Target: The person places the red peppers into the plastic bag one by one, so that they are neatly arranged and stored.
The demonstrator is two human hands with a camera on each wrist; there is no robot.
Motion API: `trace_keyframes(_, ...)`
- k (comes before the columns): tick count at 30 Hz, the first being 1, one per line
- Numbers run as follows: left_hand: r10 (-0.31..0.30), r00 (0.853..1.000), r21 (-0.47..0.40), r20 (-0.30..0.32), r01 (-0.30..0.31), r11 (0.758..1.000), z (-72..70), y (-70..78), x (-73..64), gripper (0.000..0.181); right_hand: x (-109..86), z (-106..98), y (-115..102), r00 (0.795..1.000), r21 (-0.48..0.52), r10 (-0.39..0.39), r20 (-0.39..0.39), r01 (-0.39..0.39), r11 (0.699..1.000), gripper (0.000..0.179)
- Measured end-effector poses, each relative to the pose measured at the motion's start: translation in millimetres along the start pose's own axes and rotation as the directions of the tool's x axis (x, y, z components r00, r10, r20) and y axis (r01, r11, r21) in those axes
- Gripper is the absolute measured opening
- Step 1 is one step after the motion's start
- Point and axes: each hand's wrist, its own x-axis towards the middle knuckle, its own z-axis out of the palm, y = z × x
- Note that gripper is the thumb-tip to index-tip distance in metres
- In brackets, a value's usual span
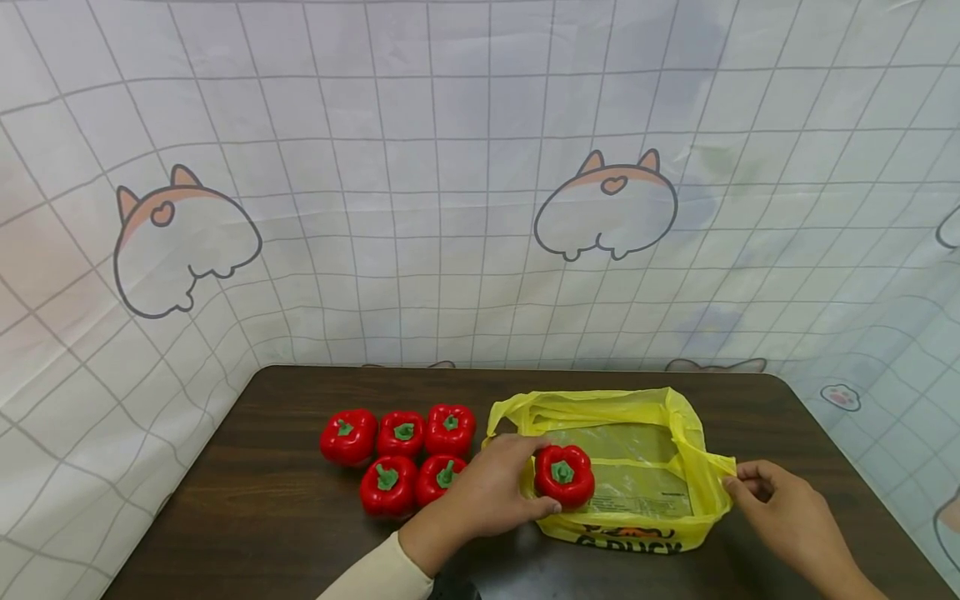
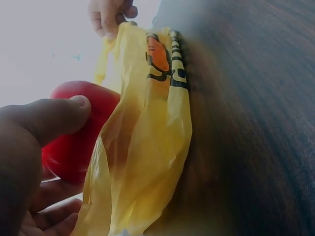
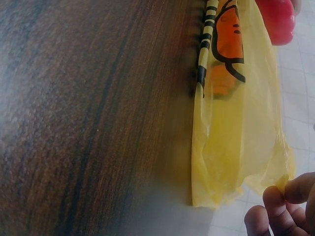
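A red bell pepper [image 1: 564, 477] with a green stem is gripped by my left hand [image 1: 495, 487], over the left side of the opening of a yellow plastic bag [image 1: 626, 533]. In the left wrist view the thumb presses on the pepper [image 2: 81, 125], and the near bag wall [image 2: 147, 162] hides part of it. My right hand [image 1: 787, 508] pinches the bag's right edge between thumb and fingers. The right wrist view shows those fingertips [image 3: 280, 196] on a gathered corner of the bag. The bag stands open, its printed bottom visible inside.
Left of the bag, several more red peppers [image 1: 387, 486] sit close together on the dark wooden table [image 1: 247, 517]. One is partly covered by my left hand. Behind the table's far edge hangs a white gridded cloth [image 1: 450, 208] with cartoon prints.
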Motion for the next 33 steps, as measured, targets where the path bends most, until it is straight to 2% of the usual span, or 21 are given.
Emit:
trace_keyframes(7, -0.023, 0.999, 0.048, 0.026, 0.022, 0.999, 4.7, 1.2, -0.4, 0.069, 0.0, 1, 1, 1.000, 0.007, -0.008, -0.005, 0.008, 1.000, 0.046)
trace_keyframes(14, -0.089, 0.994, 0.073, 0.068, 0.084, 0.994, 8.8, 6.2, -0.1, 0.067, -0.3, 2, 2, 1.000, 0.011, -0.017, -0.004, 0.017, 1.000, 0.046)
trace_keyframes(17, -0.097, 0.993, 0.092, 0.072, 0.090, 0.992, 8.7, 9.1, -0.5, 0.071, -0.1, 2, 2, 1.000, 0.011, -0.013, -0.002, 0.013, 1.000, 0.046)
trace_keyframes(23, -0.041, 0.997, 0.089, 0.063, 0.035, 0.995, 4.2, 13.4, -2.5, 0.082, 0.2, 2, 2, 1.000, 0.014, -0.008, 0.001, 0.008, 1.000, 0.046)
trace_keyframes(33, 0.047, 0.996, -0.009, 0.069, -0.047, 0.999, -14.6, 16.1, -13.3, 0.074, 1.5, 3, 2, 1.000, 0.021, -0.007, 0.006, 0.007, 1.000, 0.047)
